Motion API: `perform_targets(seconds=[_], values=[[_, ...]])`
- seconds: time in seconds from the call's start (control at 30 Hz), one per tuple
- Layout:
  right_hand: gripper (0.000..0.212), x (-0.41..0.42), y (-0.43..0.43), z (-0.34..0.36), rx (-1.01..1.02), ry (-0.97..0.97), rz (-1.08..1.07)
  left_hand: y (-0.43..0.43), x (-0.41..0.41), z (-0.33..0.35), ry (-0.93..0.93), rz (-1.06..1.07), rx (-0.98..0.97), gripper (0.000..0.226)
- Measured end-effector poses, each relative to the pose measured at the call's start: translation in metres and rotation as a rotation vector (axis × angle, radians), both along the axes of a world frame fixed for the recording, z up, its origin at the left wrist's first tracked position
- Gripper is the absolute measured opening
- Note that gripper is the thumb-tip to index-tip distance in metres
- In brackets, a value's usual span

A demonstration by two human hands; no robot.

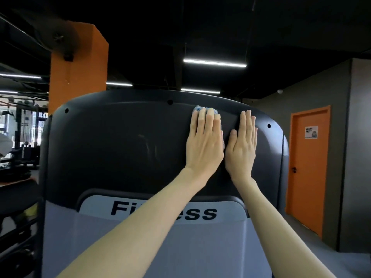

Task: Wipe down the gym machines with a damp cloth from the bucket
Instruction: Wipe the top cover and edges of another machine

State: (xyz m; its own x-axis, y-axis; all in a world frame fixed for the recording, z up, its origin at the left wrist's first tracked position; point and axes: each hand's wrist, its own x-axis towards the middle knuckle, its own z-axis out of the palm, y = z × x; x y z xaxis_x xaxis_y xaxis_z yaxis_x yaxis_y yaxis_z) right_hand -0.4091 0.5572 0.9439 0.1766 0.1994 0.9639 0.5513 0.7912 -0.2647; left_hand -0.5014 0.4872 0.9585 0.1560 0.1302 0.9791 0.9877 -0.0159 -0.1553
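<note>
A gym machine's dark plastic shroud fills the middle of the view, with a grey panel below it lettered "Fitness". My left hand lies flat with straight fingers on a blue cloth, pressing it against the upper right part of the shroud. Only the cloth's top edge and a sliver beside the hand show. My right hand lies flat and bare on the shroud just to the right, close beside the left hand. No bucket is in view.
An orange pillar rises behind the machine on the left. Other gym equipment stands at the far left. An orange door with a sign is set in the grey wall on the right.
</note>
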Motion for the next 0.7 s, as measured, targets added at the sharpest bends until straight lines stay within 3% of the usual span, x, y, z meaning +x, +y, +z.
perform_targets(seconds=[0.17,0.27,0.33,0.4,0.47,0.57,0.6,0.63,0.7], values=[[0.051,0.001,0.004,-0.001,0.056,-0.001,-0.049,-0.015,-0.055,-0.004,0.068,0.053,0.02,0.059],[0.05,-0.002,0.003,-0.001,0.046,0.015,-0.076,-0.035,-0.124,-0.005,-0.142,0.01,0.056,0.064],[0.05,-0.006,0.001,-0.001,0.038,0.041,-0.099,-0.044,-0.16,-0.006,-0.363,-0.122,0.111,0.054],[0.051,-0.009,0.001,-0.002,0.033,0.056,-0.103,-0.042,-0.158,-0.012,-0.445,-0.24,0.173,0.046],[0.051,-0.008,0.002,-0.002,0.033,0.048,-0.1,-0.034,-0.129,-0.031,-0.241,-0.26,0.162,0.046],[0.05,-0.003,0.004,-0.003,0.055,0.025,-0.09,-0.021,-0.095,-0.071,0.407,-0.121,0.031,0.045],[0.051,-0.001,0.004,-0.003,0.066,0.017,-0.088,-0.019,-0.096,-0.076,0.541,-0.05,0.007,0.045],[0.051,-0.001,0.004,-0.004,0.074,0.01,-0.084,-0.02,-0.101,-0.076,0.58,-0.014,0.006,0.045],[0.051,0.0,0.004,-0.004,0.077,0.009,-0.072,-0.025,-0.114,-0.065,0.458,-0.001,0.037,0.046]])
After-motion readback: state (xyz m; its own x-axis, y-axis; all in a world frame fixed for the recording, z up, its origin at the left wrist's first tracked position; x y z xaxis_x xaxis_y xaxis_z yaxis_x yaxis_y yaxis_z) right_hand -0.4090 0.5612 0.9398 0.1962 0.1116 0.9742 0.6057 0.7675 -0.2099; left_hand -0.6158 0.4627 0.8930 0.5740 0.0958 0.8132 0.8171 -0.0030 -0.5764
